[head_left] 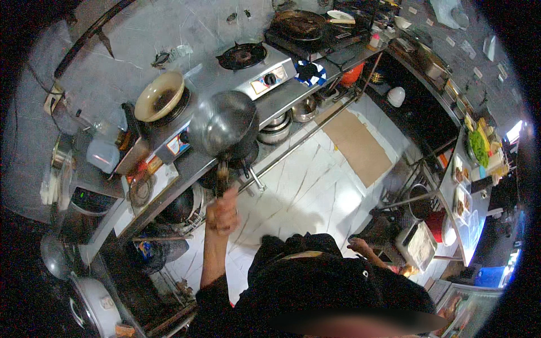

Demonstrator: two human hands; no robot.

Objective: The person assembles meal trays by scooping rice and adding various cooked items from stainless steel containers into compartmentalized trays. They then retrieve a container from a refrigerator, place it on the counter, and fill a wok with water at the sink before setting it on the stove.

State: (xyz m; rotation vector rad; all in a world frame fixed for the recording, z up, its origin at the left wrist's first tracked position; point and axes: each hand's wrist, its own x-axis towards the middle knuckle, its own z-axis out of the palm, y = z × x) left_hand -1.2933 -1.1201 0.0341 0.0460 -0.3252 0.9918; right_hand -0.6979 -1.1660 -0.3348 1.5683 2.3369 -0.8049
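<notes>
My left hand [223, 213] is closed around the handle of a dark metal wok [220, 121]. The wok is raised off the stove, in front of the counter edge and partly covering the stove behind it. Behind it, a burner [242, 56] on the steel gas stove [211, 93] stands bare. On the left burner rests a cream-coloured pan [159, 97] with a dark middle. My right hand [360, 246] hangs low beside my body, fingers loosely bent and small in view, with nothing visible in it.
A large dark pan [297, 25] sits on another stove farther back. Metal pots [276, 130] stand under the counter. A cardboard sheet [356, 147] lies on the white tiled floor. At the right, a side table [470, 225] carries food trays and greens [478, 148].
</notes>
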